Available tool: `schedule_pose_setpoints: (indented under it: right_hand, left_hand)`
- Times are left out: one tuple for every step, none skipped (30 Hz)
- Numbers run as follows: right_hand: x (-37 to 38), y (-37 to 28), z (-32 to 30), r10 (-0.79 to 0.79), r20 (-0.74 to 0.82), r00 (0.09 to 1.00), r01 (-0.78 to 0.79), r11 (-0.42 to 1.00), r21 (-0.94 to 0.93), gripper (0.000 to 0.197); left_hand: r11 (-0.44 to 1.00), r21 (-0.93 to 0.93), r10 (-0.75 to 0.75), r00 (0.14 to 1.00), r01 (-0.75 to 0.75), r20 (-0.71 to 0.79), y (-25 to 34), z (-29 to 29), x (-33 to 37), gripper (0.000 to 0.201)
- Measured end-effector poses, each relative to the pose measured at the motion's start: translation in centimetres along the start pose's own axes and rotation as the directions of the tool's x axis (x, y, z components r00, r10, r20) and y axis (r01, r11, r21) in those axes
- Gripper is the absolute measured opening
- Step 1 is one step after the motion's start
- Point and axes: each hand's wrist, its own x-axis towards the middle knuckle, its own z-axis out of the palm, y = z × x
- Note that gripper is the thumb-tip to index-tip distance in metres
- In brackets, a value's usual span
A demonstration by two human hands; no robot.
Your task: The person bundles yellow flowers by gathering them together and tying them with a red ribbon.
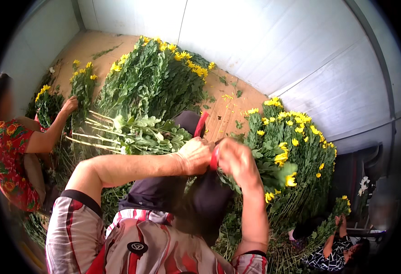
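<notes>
Across my lap lies a bunch of yellow chrysanthemums, its pale cut stems [97, 141] to the left and its yellow heads [281, 159] to the right. Around the middle of the bunch is a narrow red strip [214, 158], with one end sticking up beyond my left hand [196, 155]. That hand is closed on the strip, knuckles up. Right beside it, my right hand [238, 160] is curled with bent fingers at the same strip. Motion blurs this hand, and its fingertips are partly hidden.
Big heaps of yellow chrysanthemums stand ahead [154, 77] and at the right [296, 150]. A person in a red flowered top [10, 160] handles stems at the left; another in a black-and-white patterned garment [326, 255] holds flowers at the lower right. White walls [273, 36] enclose the brown floor [250, 93].
</notes>
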Motion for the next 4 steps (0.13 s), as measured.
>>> schedule_pose_setpoints:
  right_hand:
    - [2.0,2.0,-0.3,0.08,-0.072,0.994,-0.06,0.966,0.251,0.021]
    - [3.5,4.2,-0.8,0.058,-0.069,0.996,-0.03,0.937,0.347,0.022]
    - [4.5,6.4,-1.4,0.04,-0.064,0.997,-0.007,0.894,0.448,0.023]
    - [4.6,7.4,-2.1,-0.035,-0.013,0.999,0.037,0.875,0.483,0.023]
  left_hand:
    - [0.999,-0.042,0.014,1.0,-0.014,-0.008,-0.1,0.0,0.0,0.037]
    - [0.994,-0.076,0.068,0.988,-0.079,-0.138,0.0,-0.2,-0.1,0.039]
    - [0.984,-0.106,0.11,0.96,-0.141,-0.256,0.1,-0.6,-0.2,0.04]
    - [0.987,-0.099,0.1,0.964,-0.128,-0.248,0.0,-0.7,-0.6,0.04]
